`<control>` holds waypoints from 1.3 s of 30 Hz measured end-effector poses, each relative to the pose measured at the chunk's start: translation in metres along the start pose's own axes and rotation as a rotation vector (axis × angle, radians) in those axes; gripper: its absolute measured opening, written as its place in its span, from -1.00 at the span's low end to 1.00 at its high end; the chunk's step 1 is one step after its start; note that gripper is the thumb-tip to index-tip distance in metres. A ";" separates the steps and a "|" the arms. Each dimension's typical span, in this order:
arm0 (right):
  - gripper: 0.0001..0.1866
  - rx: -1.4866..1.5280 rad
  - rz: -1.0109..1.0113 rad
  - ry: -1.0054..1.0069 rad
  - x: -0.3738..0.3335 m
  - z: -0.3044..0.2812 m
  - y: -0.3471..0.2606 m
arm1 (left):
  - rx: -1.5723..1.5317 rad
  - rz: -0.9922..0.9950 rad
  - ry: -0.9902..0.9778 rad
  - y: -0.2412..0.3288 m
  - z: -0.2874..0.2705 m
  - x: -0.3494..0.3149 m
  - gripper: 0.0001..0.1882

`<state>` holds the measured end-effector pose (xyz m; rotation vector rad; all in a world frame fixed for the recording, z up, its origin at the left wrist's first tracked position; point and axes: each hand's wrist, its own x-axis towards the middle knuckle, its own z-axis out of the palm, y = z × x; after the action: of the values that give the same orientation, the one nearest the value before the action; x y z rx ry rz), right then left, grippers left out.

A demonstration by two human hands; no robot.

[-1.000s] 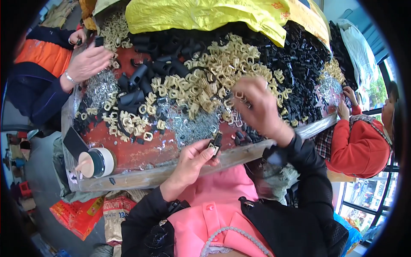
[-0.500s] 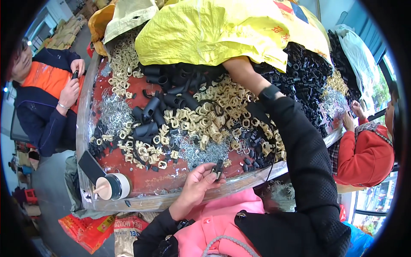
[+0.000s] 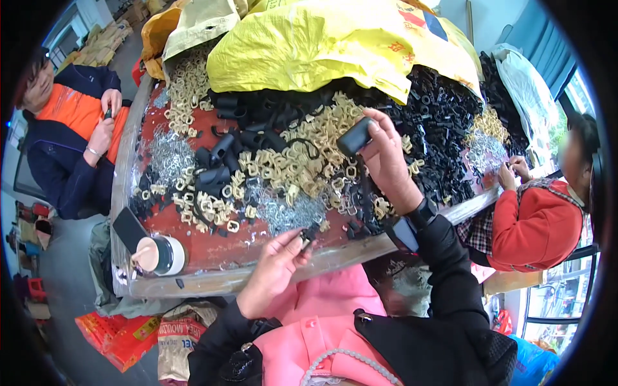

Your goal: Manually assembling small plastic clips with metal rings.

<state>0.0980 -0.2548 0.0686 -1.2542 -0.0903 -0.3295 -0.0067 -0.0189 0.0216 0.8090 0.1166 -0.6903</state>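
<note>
Head: right grip (image 3: 387, 154) holds black tube (image 3: 354, 137); yellow sack (image 3: 302, 55) bears red lettering (image 3: 400, 49).

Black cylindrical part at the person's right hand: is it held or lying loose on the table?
Held: the person's right hand grips the black cylindrical part by one end, its other end sticking out leftward.

I see the jar (image 3: 171, 257) at the tabletop's (image 3: 212, 284) near left corner, flat slab (image 3: 129, 228) just behind. Clip pile (image 3: 290, 213) front centre, ring heap (image 3: 290, 161) behind it, tubes (image 3: 222, 147) left of rings, small-part heap (image 3: 441, 116) right, sack (image 3: 309, 48) across the back. Left hand (image 3: 278, 258) before the clips.
</note>
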 end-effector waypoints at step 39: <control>-0.49 -1.047 -0.255 -0.823 -0.121 0.041 -0.019 | 0.280 -0.099 0.021 0.010 -0.005 -0.010 -0.74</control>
<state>-0.0183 -0.1980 0.0694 -2.3686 -0.8751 -0.0303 -0.0076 -0.0048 0.0281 1.0845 0.0803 -0.8026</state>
